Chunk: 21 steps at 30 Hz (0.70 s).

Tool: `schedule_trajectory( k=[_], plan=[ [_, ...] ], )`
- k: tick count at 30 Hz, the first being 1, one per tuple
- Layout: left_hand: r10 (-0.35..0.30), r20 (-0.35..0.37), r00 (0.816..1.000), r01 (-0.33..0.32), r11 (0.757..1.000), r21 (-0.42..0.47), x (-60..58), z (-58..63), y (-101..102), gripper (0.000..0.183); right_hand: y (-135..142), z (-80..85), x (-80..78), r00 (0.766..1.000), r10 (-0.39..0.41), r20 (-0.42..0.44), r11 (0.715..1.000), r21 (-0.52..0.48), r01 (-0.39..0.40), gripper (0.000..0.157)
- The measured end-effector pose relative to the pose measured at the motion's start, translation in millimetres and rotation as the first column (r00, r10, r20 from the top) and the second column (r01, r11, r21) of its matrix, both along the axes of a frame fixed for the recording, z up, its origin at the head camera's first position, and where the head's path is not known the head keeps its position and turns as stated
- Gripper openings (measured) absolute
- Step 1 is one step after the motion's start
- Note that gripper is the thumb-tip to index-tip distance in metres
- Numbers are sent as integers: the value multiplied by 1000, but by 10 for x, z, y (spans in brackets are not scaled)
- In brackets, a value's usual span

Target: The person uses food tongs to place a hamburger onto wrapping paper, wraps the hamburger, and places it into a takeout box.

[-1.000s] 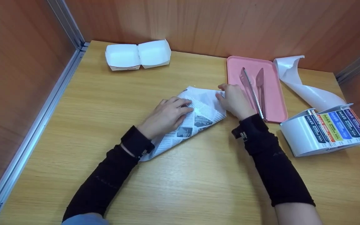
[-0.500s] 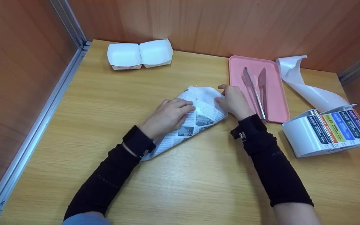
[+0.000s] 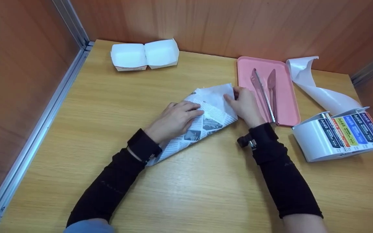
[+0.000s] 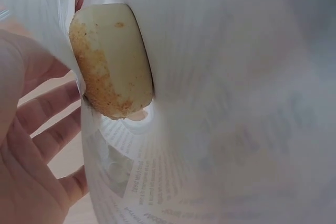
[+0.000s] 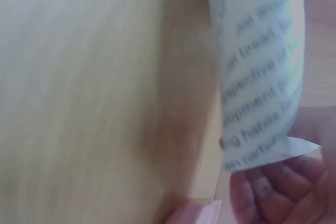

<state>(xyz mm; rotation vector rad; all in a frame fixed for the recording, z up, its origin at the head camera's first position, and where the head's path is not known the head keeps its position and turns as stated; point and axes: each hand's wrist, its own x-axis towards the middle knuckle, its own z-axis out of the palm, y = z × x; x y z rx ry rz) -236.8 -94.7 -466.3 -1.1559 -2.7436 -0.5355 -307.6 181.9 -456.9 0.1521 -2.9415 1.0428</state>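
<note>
A sheet of newspaper-print wrapping paper (image 3: 212,121) lies folded slantwise at mid-table. In the left wrist view, a pale, browned bun-like piece (image 4: 113,61) sits inside the paper's fold; the head view hides it. My left hand (image 3: 173,119) rests over the paper's left side, its fingers slightly bent and touching the outside beside the bun-like piece. At the paper's right end, my right hand (image 3: 244,105) pinches the edge between thumb and fingers. The right wrist view shows those fingers behind the printed edge, with a small paper corner sticking out.
An open white carton (image 3: 129,56) stands at the back left. A pink tray (image 3: 282,113) at the right bears tongs (image 3: 264,95) and a spatula-like utensil (image 3: 271,84). Beside it are a curled white sheet (image 3: 332,97) and a white box with coloured labels (image 3: 316,139).
The paper's right flap, curled over before, now stands spread with its corner pointing up. My right hand has shifted slightly right along that edge. My left hand stays nearly in place.
</note>
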Motion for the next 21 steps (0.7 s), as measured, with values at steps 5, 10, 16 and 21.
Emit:
schedule_trajectory(
  k=[5,10,16,21],
  plan=[
    [2,-2,1000,-2,1000,-8,2,0,3,38,-114,-2,126,985,15,-170,999,-31,-20,21],
    [4,0,1000,-4,1000,-6,3,11,8,38,-247,52,271,944,115,-308,993,36,-109,15],
    [10,-6,1000,-10,1000,14,13,24,14,36,-403,94,413,893,243,-379,955,253,-153,15],
    [15,-15,1000,-15,1000,17,19,23,19,35,-492,39,462,874,303,-379,928,326,-180,19]
  ],
)
